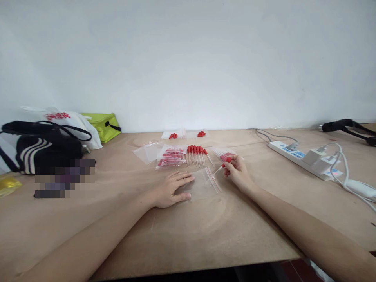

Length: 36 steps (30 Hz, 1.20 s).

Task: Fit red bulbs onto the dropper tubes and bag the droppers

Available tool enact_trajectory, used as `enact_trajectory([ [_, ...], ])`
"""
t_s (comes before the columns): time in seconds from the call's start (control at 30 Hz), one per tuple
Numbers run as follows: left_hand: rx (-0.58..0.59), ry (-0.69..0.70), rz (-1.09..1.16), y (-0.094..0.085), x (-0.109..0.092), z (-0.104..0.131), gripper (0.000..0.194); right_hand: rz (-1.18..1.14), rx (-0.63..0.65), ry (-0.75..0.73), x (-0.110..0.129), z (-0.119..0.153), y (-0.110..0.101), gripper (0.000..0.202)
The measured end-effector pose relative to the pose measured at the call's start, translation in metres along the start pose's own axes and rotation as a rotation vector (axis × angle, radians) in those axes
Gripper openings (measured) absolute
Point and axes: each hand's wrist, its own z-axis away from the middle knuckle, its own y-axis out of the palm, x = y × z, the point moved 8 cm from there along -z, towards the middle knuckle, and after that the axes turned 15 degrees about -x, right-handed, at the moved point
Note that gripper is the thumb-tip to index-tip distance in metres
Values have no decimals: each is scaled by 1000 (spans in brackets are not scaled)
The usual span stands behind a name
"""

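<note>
My left hand (pixel 173 190) lies on the table, fingers stretched out and spread, touching the left end of a clear zip bag (pixel 202 188). Between the fingertips of my right hand (pixel 237 170) is the red rubber bulb of a glass dropper (pixel 219 170). Its clear tube slants down to the left, over the bag's zip strip; whether the tip is inside the bag I cannot tell. Beyond my hands stands a row of several red-bulbed droppers (pixel 195 150). To its left is a stack of clear bags with red bulbs (pixel 172 158); another filled bag (pixel 219 152) lies behind my right hand.
Flat clear bags (pixel 146 153) lie left of the stack. Two bags with small red pieces (pixel 173 136) rest by the wall. A power strip (pixel 304 159) with plugs and cables is at right. A black bag (pixel 48 147) and a green bag (pixel 104 127) stand at left.
</note>
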Motion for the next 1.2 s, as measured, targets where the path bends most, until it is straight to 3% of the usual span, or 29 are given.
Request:
enact_trajectory([
  [0.2,-24,29,21,-1,-2,-1,54,77,179,133,-5,18,15,29],
  [0.47,-27,34,29,-1,-3,-2,53,211,420,-22,-3,24,29,28],
  [0.7,-31,82,64,0,-8,-6,49,283,627,-66,-8,34,50,25],
  [0.77,-58,72,74,-1,-6,-6,49,297,612,-63,-9,33,50,25],
  [0.93,-143,26,72,-8,6,-5,44,326,417,-138,-3,16,33,23],
  [1.2,-244,-2,37,-13,12,-6,35,411,459,-287,0,15,42,14],
])
